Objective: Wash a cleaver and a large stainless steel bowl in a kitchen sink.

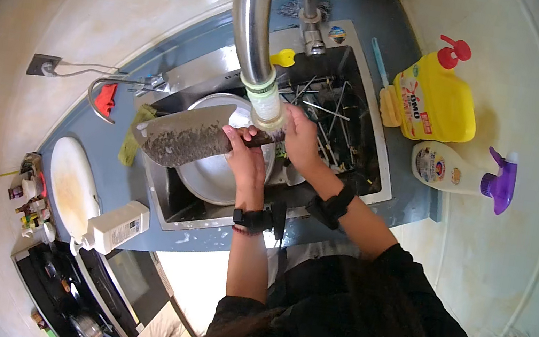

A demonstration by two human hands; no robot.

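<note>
A broad-bladed cleaver (pixel 184 136) is tilted over the sink, its blade wet and streaked with dark marks. My right hand (pixel 302 136) grips its dark handle (pixel 272 138). At the heel of the blade, my left hand (pixel 245 162) holds the cleaver, with the thumb along the blade's side. The faucet's pale nozzle (pixel 266 104) hangs right above the handle and hides part of it. Under the cleaver sits a round metal basin (pixel 209 180) in the sink. I cannot tell whether water is running.
Several chopsticks (pixel 326 110) lie scattered in the sink's right side (pixel 373 174). A yellow detergent bottle (pixel 450 110) and a purple-topped spray bottle (pixel 439 166) stand right. Left are a green cloth (pixel 130 149), a white cutting board (pixel 71 179) and a white bottle (pixel 120 227).
</note>
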